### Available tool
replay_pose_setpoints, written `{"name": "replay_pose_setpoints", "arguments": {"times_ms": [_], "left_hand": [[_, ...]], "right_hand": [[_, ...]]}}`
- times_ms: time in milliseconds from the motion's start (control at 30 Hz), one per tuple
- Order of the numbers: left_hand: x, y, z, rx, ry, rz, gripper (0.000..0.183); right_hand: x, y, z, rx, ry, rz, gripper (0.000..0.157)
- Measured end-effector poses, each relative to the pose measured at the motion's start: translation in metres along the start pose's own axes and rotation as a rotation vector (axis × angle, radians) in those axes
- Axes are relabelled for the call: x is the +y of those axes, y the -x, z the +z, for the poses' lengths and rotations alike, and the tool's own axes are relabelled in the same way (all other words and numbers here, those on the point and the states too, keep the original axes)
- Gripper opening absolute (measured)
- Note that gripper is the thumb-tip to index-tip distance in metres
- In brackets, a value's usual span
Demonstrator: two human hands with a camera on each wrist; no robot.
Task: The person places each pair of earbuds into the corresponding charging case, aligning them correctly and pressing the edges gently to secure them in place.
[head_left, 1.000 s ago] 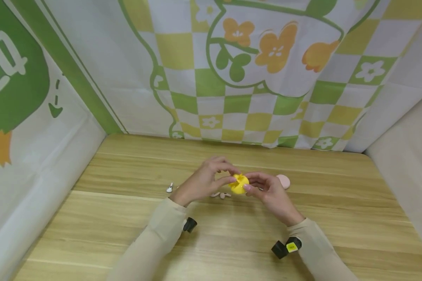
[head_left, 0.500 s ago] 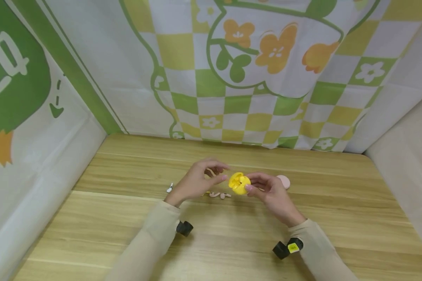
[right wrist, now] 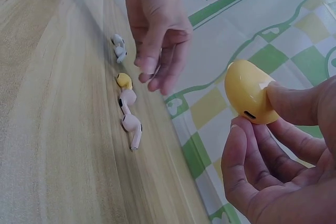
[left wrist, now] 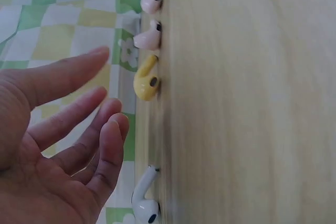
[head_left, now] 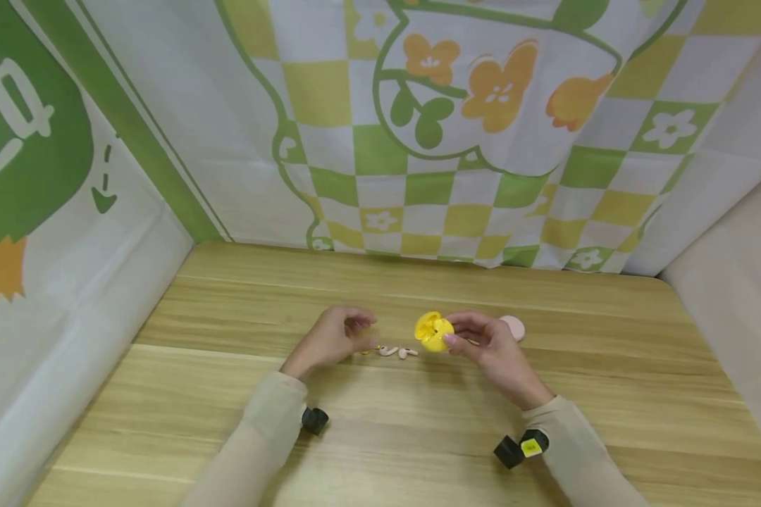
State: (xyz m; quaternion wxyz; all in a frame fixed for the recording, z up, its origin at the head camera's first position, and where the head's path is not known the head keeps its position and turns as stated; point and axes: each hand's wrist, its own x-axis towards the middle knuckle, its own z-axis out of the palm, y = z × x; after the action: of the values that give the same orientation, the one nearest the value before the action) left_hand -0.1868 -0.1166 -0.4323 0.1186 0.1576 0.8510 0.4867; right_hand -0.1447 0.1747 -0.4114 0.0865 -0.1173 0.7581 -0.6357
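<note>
Yellow earbud case [head_left: 434,332], its lid raised, sits pinched between the thumb and fingertips of the right hand [head_left: 491,348], held up clear of the wooden table [head_left: 418,436]; what shows inside it is too small to tell for certain. From the case in the head view, the left hand [head_left: 332,334] hovers at nine o'clock, holding nothing, thumb spread well away from its loosely bent fingers. Beneath the gap between the hands lies a short row of loose earbuds: a yellow earbud [head_left: 369,350] nearest the left hand, then two pink earbuds [head_left: 388,351] at eight o'clock from the case. In the right wrist view, two white earbuds [right wrist: 119,48] lie at twelve o'clock from the yellow one, apart from it. At three o'clock from the case, a round pink object [head_left: 514,328] rests beyond the right hand. Both beige sleeves [head_left: 564,429] bear black wrist cameras [head_left: 315,421], at eight and about five o'clock. At twelve o'clock hangs a checked, flowered cloth [head_left: 431,186].
</note>
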Motion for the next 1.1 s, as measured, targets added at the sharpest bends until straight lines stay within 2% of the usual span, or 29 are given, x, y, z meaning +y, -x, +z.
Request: {"name": "replay_pose_setpoints", "arguments": {"times_ms": [267, 467, 867, 1100], "left_hand": [[-0.0024, -0.0006, 0.0036, 0.022, -0.197, -0.024, 0.042], [-0.0023, -0.0006, 0.0034, 0.018, -0.288, -0.009, 0.039], [-0.0087, -0.0032, -0.0008, 0.018, -0.354, 0.003, 0.027], [-0.0089, -0.0030, -0.0027, 0.010, -0.345, 0.004, 0.019]], "right_hand": [[0.0001, -0.0006, 0.0003, 0.000, 0.007, 0.019, 0.029], [-0.0002, -0.0004, 0.0002, -0.010, 0.001, 0.023, 0.030], [0.0003, -0.0005, 0.0009, -0.014, 0.006, 0.028, 0.030], [0.0003, -0.0003, 0.0012, -0.015, 0.006, 0.034, 0.030]]}}
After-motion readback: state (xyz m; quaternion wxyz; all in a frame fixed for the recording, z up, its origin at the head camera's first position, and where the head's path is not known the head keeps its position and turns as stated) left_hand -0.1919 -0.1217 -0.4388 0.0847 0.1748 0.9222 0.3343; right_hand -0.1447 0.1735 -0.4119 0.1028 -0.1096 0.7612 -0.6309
